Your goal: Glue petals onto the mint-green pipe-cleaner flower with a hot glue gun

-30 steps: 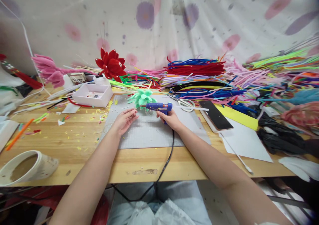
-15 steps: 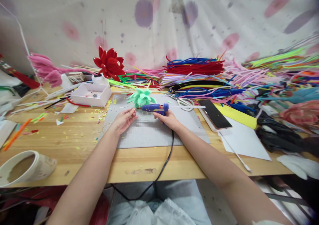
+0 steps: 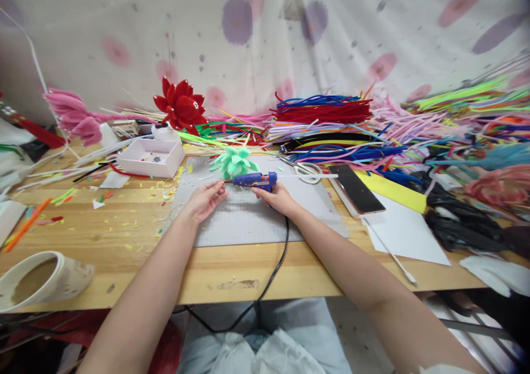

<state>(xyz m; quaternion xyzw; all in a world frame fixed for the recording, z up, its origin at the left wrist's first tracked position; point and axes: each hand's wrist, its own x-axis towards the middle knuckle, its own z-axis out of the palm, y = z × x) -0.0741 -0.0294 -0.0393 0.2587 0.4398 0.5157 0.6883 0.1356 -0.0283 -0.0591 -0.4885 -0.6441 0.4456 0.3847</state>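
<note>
We saw a pale curtain (image 3: 269,53) with pink and purple blots filling the back, and before it a wooden table (image 3: 232,263). Along the table's far side we had a long, tangled heap of fuzzy sticks (image 3: 323,111), among them red, blue, pink and black ones. A gray mat (image 3: 248,225) lay flat at the middle, near the front edge. To its right we saw white paper (image 3: 408,230), partly under a yellow sheet (image 3: 391,191), with a black bag (image 3: 459,230) beyond.

At the left front corner stood a cup (image 3: 74,277) of brown liquid. Farther back we saw a shallow white box (image 3: 165,167) with small bits inside, a pink flower (image 3: 74,114) to its left and a red flower (image 3: 180,104) behind it.

The green flower (image 3: 234,161) sat on the far part of the mat, just behind the glue gun (image 3: 248,179). Our right hand (image 3: 278,199) gripped that gun by its handle, its nozzle pointing left. Our left hand (image 3: 207,201) had its fingertips drawn together right at the nozzle; we could not tell whether they pinched something small.

A phone (image 3: 360,189) lay right of the mat, scissors (image 3: 297,168) at the mat's far right, and tiny scraps (image 3: 190,168) littered the left side.
</note>
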